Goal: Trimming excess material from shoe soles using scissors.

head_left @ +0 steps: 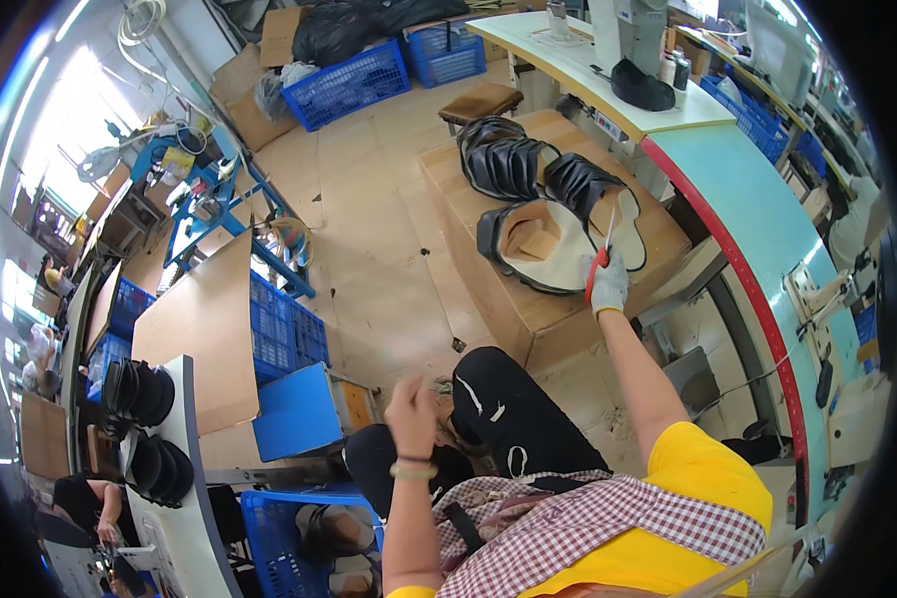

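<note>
My right hand (609, 283), in a white glove, grips red-handled scissors (598, 271) at the near right corner of a brown box (538, 334). The blades point away from me, over a shoe upper with a pale lining (560, 244). Behind it lie a row of black strappy shoe uppers (500, 164) and a shorter black stack (580, 185). Bare and raised above my lap, my left hand (412, 414) is away from the box. Its fingers are blurred, and I cannot see anything held in them.
A blue crate (259, 528) holding shoe pieces stands low at my left. Black shoe parts (151, 470) sit on a narrow white table farther left. A green worktop with a red edge (738, 199) curves along my right. Cardboard (194, 339) leans by blue crates.
</note>
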Available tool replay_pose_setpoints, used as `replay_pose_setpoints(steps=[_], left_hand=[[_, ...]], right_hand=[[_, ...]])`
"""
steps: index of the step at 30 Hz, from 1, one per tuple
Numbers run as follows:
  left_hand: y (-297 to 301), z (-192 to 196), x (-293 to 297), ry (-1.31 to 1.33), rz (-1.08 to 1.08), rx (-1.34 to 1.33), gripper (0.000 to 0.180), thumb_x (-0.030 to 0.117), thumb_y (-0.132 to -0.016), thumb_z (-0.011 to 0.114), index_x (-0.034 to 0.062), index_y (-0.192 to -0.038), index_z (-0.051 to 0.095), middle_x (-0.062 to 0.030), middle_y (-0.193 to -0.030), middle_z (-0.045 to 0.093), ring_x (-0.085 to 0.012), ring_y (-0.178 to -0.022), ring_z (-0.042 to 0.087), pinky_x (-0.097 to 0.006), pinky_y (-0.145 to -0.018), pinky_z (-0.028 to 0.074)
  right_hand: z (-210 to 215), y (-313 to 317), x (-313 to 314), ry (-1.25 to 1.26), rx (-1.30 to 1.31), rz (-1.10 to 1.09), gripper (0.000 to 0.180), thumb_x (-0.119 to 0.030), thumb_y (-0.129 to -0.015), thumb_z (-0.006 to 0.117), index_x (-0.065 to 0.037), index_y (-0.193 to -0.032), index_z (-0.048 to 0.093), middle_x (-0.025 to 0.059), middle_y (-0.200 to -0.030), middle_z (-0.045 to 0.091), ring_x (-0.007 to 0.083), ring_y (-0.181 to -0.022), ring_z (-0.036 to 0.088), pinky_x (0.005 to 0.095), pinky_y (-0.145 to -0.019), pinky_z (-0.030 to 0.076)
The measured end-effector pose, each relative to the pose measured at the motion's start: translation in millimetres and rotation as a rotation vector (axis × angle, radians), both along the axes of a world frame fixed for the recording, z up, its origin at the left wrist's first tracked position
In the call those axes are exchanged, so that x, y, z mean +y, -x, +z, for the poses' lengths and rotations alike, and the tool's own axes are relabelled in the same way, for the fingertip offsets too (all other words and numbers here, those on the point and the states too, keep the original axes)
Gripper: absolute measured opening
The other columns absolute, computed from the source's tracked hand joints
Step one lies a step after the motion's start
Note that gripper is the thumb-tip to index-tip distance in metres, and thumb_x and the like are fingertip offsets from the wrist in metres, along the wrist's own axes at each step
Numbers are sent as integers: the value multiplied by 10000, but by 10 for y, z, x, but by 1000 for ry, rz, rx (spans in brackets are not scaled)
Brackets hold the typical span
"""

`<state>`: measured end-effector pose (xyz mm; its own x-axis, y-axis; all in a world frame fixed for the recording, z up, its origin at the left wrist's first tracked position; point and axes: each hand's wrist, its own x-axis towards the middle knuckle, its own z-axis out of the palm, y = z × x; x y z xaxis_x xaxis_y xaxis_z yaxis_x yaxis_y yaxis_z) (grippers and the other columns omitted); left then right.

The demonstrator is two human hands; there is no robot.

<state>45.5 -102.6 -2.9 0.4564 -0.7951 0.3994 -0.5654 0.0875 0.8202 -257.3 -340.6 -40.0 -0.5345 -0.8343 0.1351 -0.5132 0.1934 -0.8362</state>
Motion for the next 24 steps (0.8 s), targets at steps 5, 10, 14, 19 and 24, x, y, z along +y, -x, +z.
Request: replay_pose_setpoints(steps=[5,10,14,19,24], left_hand=[[-887,-535,1430,-138,549,350,143,106,-931,543,10,-840,598,-3,-555,508,-47,-438,422,-225,-403,349],[-1612,-1164,3023,-491,1080,40,431,148,-776,682,-18,-1161,579,-197,-1145,612,-304,-1016,612,-382,-905,473],[-1788,-1791,4240,-1056,1053,94,306,280,-691,686,66,-905,722,-160,-895,693,-301,-876,668,-387,-818,513],[-1583,-2371,4220,-1133,866,413,320,268,-714,743,38,-935,716,-132,-823,701,-245,-748,674,-368,-719,533],[-1757,-2627,3966,-1052,1099,79,323,168,-737,672,42,-1034,649,-127,-948,668,-315,-880,638,-406,-756,525]], right_hand=[[-469,21,-203,-32,177,38,369,-389,-863,546,-43,-974,611,197,-845,638,329,-804,631,435,-695,471],[-300,-6,-192,-59,411,210,525,-514,-935,375,-52,-914,622,96,-671,590,236,-637,579,385,-554,440],[-530,219,-496,-138,719,200,427,-415,-861,379,-78,-949,626,190,-905,642,374,-822,596,477,-679,445],[140,135,98,-170,835,193,593,-510,-830,432,-125,-1269,535,172,-1226,582,382,-1087,565,457,-907,431],[26,83,-85,-311,1023,395,626,-530,-832,451,-125,-1304,513,172,-1221,589,380,-1104,559,441,-935,425]])
